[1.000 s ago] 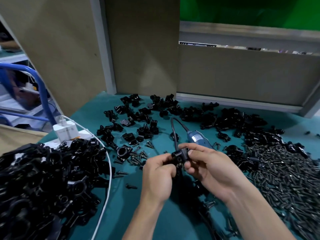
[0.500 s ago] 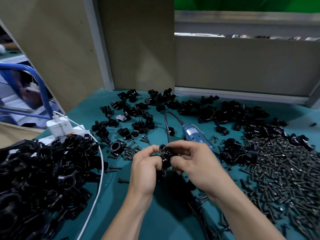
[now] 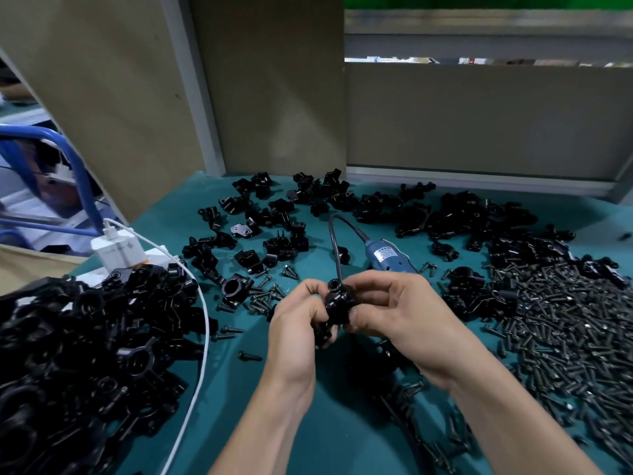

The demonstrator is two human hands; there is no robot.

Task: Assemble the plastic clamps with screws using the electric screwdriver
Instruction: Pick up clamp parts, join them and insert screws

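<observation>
- Just below the middle of the frame we hold one black clamp point(image 3: 337, 299) between both hands, above the green table point(image 3: 342, 437).
- Our left hand point(image 3: 294, 323) curls its fingers round the clamp's lower left side; the lower end of the clamp pokes out beneath them.
- Our right hand point(image 3: 394, 310) pinches the clamp from the right, thumb low and forefinger over the top.
- The clamp's round open end shows at the top, between the two hands.
- The blue electric screwdriver point(image 3: 388, 257) lies on the table just above our right hand, touched by neither hand, its black cord looping to the upper left.
- A wide heap of screws point(image 3: 565, 330) fills the right of the frame.
- A big pile of clamps point(image 3: 85, 337) fills the lower left, with a white cable point(image 3: 202, 337) curving along its edge from a white charger point(image 3: 118, 250).
- Loose clamp parts point(image 3: 274, 214) are scattered across the upper middle.
</observation>
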